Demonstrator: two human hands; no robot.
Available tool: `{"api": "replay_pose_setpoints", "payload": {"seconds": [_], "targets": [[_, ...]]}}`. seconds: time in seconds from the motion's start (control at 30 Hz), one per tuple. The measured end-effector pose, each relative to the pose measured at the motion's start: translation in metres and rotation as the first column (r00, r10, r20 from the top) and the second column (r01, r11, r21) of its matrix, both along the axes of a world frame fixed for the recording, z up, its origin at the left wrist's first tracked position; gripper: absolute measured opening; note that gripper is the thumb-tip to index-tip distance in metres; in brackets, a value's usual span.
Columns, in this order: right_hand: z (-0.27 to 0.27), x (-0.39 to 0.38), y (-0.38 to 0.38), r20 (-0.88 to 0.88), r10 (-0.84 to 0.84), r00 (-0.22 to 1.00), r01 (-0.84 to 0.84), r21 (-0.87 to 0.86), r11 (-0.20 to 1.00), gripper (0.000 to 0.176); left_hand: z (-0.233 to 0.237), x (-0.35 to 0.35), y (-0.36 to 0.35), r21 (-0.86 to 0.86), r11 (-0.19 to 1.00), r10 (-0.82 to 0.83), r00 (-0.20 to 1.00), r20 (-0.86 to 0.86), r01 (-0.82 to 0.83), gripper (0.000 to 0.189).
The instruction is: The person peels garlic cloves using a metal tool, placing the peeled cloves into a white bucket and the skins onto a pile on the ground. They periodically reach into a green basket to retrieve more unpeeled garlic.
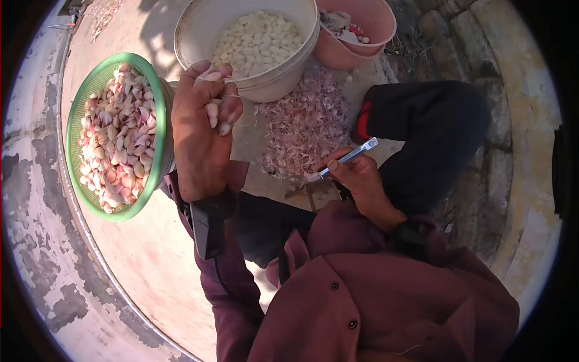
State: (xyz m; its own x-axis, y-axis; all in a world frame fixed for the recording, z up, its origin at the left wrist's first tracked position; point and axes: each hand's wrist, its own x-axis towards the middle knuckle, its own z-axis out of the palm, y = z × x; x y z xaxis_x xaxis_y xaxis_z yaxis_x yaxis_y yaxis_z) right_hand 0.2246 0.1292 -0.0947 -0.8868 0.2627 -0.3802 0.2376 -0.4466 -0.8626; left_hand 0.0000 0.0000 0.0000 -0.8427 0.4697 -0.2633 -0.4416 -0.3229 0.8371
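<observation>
A single camera, worn on the person's head, looks steeply down and slightly forward through a fisheye lens, and a dark round border cuts off the corners. The person's own maroon shirt (pixel 362 301) fills the bottom edge, directly under the lens. The left hand (pixel 199 133) with garlic cloves (pixel 214 111) and the right hand (pixel 362 184) with a knife (pixel 353 154) sit close, mid-frame. Farther off, at the top, are a white bucket (pixel 283 84) and a pink tub (pixel 344 57). A green basket (pixel 71 123) curves along the left.

Outdoor yard, worn concrete floor (pixel 36 253), stone edging (pixel 476 36), garlic skins (pixel 304 123) heaped on ground
</observation>
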Motion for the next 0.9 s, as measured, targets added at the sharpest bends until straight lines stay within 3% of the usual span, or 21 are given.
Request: {"api": "replay_pose_setpoints", "payload": {"seconds": [0.07,0.1,0.2,0.3,0.33,0.4,0.47,0.53,0.6,0.67,0.7,0.77,0.83,0.87,0.9], "targets": [[0.007,0.0,-0.009,-0.009,-0.06,0.998,0.059,-0.103,0.993,0.016,-0.003,0.035,-0.015,-0.032,0.999,-0.028,1.0,-0.001,0.028,0.024],[0.002,0.002,0.013,0.012,-0.046,0.999,0.046,-0.05,0.998,0.016,-0.023,0.054,-0.004,-0.022,1.0,-0.018,0.999,0.027,0.019,0.019],[0.004,-0.007,0.005,0.029,0.001,1.0,0.004,-0.191,0.982,0.016,-0.031,0.093,-0.026,-0.213,0.977,-0.026,0.999,0.023,0.03,0.012],[0.014,-0.013,0.003,-0.035,0.041,0.999,-0.045,-0.137,0.989,0.017,-0.029,0.124,-0.036,-0.277,0.96,-0.007,0.996,0.093,0.032,0.016],[0.016,-0.015,0.001,-0.021,0.05,0.999,-0.053,-0.143,0.988,0.017,-0.029,0.132,-0.039,-0.213,0.977,0.005,0.983,0.183,0.034,0.017],[0.021,-0.018,-0.004,-0.219,0.108,0.97,-0.072,0.167,0.983,0.018,-0.03,0.144,-0.046,-0.145,0.989,0.015,0.959,0.284,0.028,0.018],[0.036,-0.02,-0.009,-0.228,0.126,0.965,-0.083,0.187,0.979,0.02,-0.033,0.153,-0.049,-0.018,1.0,0.011,0.936,0.352,-0.005,0.02],[0.054,-0.023,-0.014,-0.281,0.226,0.933,-0.204,0.106,0.973,0.023,-0.03,0.161,-0.046,-0.055,0.998,0.048,0.931,0.363,-0.03,0.02],[0.058,-0.026,-0.022,-0.281,0.223,0.934,-0.194,0.128,0.973,0.023,-0.029,0.167,-0.046,-0.097,0.994,0.084,0.926,0.368,-0.051,0.02],[0.058,-0.026,-0.025,-0.286,0.216,0.934,-0.18,0.146,0.973,0.023,-0.03,0.17,-0.047,-0.122,0.987,0.123,0.978,0.17,-0.103,0.017],[0.056,-0.025,-0.026,-0.282,0.172,0.944,-0.149,0.101,0.984,0.023,-0.029,0.172,-0.046,-0.12,0.987,0.126,0.977,0.172,-0.107,0.017],[0.052,-0.026,-0.025,-0.271,0.128,0.954,-0.117,0.056,0.992,0.023,-0.029,0.176,-0.046,-0.203,0.972,0.127,0.992,0.012,-0.122,0.014],[0.047,-0.027,-0.017,-0.129,0.084,0.988,-0.116,-0.261,0.958,0.022,-0.032,0.178,-0.048,-0.253,0.962,0.091,0.994,-0.068,-0.105,0.015],[0.042,-0.026,-0.012,-0.123,0.084,0.989,-0.113,-0.257,0.96,0.022,-0.033,0.179,-0.049,-0.303,0.948,0.048,0.987,-0.154,-0.094,0.017],[0.036,-0.025,-0.008,-0.136,0.235,0.963,-0.207,0.187,0.96,0.022,-0.034,0.179,-0.049,-0.3,0.95,0.048,0.988,-0.149,-0.091,0.017]]}}
